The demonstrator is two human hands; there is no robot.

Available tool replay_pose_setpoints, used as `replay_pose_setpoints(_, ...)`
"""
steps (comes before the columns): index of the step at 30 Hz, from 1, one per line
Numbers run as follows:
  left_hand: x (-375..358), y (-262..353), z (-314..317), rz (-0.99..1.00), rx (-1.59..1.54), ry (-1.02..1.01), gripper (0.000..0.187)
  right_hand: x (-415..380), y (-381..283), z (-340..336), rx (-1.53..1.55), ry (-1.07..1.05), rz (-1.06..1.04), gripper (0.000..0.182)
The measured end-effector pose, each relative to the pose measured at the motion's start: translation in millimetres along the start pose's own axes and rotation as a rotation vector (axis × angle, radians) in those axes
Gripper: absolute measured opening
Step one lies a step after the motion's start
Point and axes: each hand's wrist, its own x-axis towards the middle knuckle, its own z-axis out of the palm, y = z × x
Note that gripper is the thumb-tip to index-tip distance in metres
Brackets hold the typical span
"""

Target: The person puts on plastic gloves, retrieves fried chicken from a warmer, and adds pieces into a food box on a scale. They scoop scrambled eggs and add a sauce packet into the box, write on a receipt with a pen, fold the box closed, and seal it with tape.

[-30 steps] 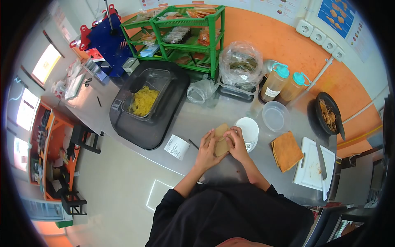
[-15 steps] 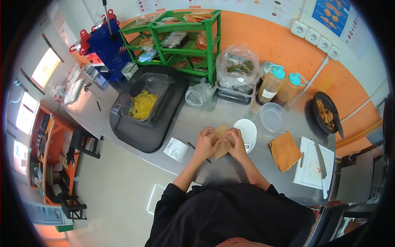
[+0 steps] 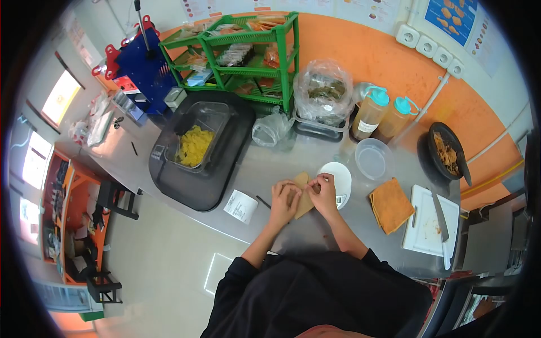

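A piece of brown paper [image 3: 304, 204], perhaps a folded wrapper, lies on the steel counter between my hands. My left hand [image 3: 285, 200] is closed with curled fingers at the paper's left side and holds it there. My right hand [image 3: 323, 195] pinches thumb and fingers together over the paper's right edge; anything between the fingertips is too small to make out. Just behind my right hand stands a round white kitchen scale [image 3: 338, 179], its small display partly showing. A dark pen-like stick [image 3: 263, 201] and a white printed label [image 3: 241, 207] lie left of my left hand.
To the left, a clear tub of yellow food [image 3: 195, 145] rests on a black lid-like base [image 3: 180, 183]. Behind are a green rack [image 3: 253, 70], a bagged container [image 3: 322, 93] and sauce bottles [image 3: 369, 115]. Rightward lie an orange cloth [image 3: 391, 206], a knife [image 3: 439, 217] on a white board [image 3: 422, 236] and a mortar [image 3: 446, 152].
My hands have moved slightly apart. My right fingertips have come away from the left hand and off the paper's middle. The paper remains between them.
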Motion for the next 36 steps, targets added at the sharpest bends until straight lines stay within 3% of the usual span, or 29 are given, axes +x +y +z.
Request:
replay_pose_setpoints(8, 2, 0, 6, -0.072, 0.022, 0.007, 0.013, 2, 0, -1, -0.068, -0.109, 0.084, 0.02)
replay_pose_setpoints(10, 2, -5, 3, -0.047, 0.019, -0.002, 0.013, 0, 1, 0, 0.094, -0.002, 0.044, 0.033)
replay_pose_setpoints(13, 6, -11, -9, -0.034, -0.104, -0.088, 0.015, -10, 10, -5, 0.353, -0.069, -0.011, 0.038)
replay_pose_setpoints(15, 14, -12, -20, -0.263, -0.375, -0.285, 0.019, -18, 17, -6, 0.375, -0.08, 0.003, 0.033)
replay_pose_setpoints(19, 22, -21, -18, -0.38, -0.446, -0.413, 0.017, -23, 24, -7, 0.318, -0.109, 0.005, 0.027)
replay_pose_setpoints(21, 27, -15, -16, -0.19, -0.071, -0.429, 0.016, -22, 24, -4, 0.272, -0.1, -0.026, 0.026)
replay_pose_setpoints(24, 32, 3, -25, -0.01, 0.182, -0.418, 0.013, -23, 24, -4, 0.211, -0.087, -0.056, 0.025)
replay_pose_setpoints(28, 32, -42, -12, 0.01, -0.122, -0.438, 0.016, -24, 23, -4, 0.23, -0.099, -0.046, 0.025)
replay_pose_setpoints(30, 32, -59, -5, -0.168, -0.18, -0.266, 0.029, -30, 17, -5, 0.257, -0.062, -0.04, 0.026)
replay_pose_setpoints(31, 37, -43, -13, -0.167, -0.179, -0.259, 0.029, -33, 14, -5, 0.285, -0.024, -0.034, 0.026)
replay_pose_setpoints(33, 40, -10, -31, -0.08, -0.144, -0.038, 0.06, -45, 12, -8, 0.264, 0.002, -0.042, 0.027)
replay_pose_setpoints(34, 34, -4, -36, -0.086, -0.143, -0.035, 0.06, -51, 10, -11, 0.241, 0.03, -0.041, 0.029)
replay_pose_setpoints(36, 14, 2, -46, -0.023, -0.141, -0.2, 0.092, -60, 6, -16, 0.234, 0.035, 0.043, 0.028)
